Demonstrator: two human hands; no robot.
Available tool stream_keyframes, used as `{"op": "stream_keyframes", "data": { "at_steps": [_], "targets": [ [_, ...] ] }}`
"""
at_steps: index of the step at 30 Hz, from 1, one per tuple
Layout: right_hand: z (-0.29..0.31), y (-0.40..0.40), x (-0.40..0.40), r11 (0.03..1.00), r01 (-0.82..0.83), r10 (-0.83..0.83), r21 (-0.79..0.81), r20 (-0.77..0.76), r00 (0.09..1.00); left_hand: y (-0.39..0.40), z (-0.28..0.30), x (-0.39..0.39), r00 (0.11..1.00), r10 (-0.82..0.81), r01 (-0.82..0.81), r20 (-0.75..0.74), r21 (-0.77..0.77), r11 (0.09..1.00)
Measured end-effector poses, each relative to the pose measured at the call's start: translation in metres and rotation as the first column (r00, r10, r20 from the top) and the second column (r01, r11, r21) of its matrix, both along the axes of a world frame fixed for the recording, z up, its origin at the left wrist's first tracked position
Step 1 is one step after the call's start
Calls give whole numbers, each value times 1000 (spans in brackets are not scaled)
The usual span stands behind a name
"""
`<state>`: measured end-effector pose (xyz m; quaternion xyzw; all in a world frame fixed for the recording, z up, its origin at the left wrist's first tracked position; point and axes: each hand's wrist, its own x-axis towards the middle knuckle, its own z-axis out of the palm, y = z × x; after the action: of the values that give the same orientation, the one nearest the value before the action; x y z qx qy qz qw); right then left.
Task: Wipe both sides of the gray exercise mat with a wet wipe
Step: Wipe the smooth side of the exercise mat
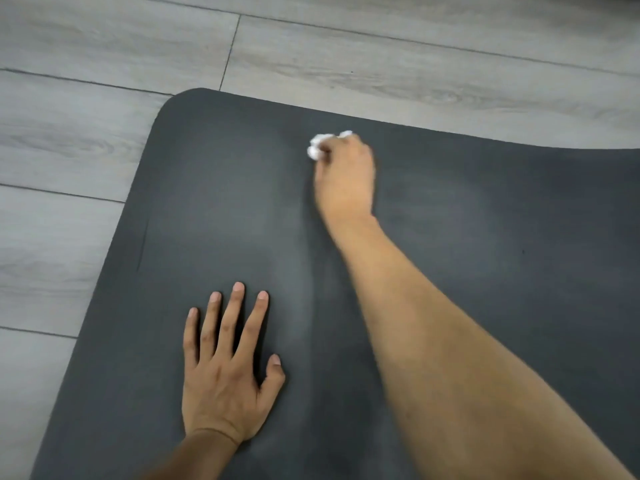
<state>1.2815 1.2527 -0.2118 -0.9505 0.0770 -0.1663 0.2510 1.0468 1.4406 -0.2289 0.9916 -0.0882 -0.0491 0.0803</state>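
Fingers (323,152) grip wipe (316,147) on mat (207,202)

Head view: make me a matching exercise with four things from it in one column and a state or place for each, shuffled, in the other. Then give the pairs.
Column one:
1. left hand
2. right hand
3. wet wipe
4. exercise mat

Column two:
A. bunched up white, gripped in the fingers near the mat's far edge
B. lies spread on the wood-look floor
C. flat on the mat, fingers straight and spread
D. curled round the wipe, arm stretched forward

Pairs: 1-C, 2-D, 3-A, 4-B
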Motion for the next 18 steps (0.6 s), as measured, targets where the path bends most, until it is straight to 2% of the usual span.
{"op": "stream_keyframes", "data": {
  "at_steps": [1,3,5,7,9,11,13,15,17,18],
  "targets": [
    [1,39,5,987,-142,138,-77,-55,989,1,0,0,1000,0,0,-7,8,1000],
    [5,78,2,943,-313,285,-116,-209,935,1,0,-1,1000,-6,6,-17,12,1000],
    [-5,48,-2,939,-323,297,-118,-193,935,1,0,-2,1000,-7,7,-11,5,1000],
    [-19,-20,-20,969,-147,128,-199,-105,986,2,-1,-1,1000,-10,10,1,1,1000],
    [-17,-96,-45,956,123,-150,-266,-87,985,1,-1,-1,1000,-8,8,3,-5,1000],
    [-2,-143,-68,898,390,-420,-205,-131,898,2,-2,-1,1000,-1,1,4,-11,1000],
    [6,-141,-72,837,528,-546,-143,-158,823,1,-1,-1,1000,0,0,3,-11,1000],
    [7,-96,-56,880,470,-475,-70,-124,871,1,-1,-1,1000,5,-5,3,2,1000],
    [4,-25,-37,974,216,-221,-76,-74,972,0,-1,-1,1000,5,-5,8,9,1000],
    [2,15,-31,994,56,-67,-95,-109,992,1,-2,-2,1000,4,-4,11,3,1000]
  ]
}}
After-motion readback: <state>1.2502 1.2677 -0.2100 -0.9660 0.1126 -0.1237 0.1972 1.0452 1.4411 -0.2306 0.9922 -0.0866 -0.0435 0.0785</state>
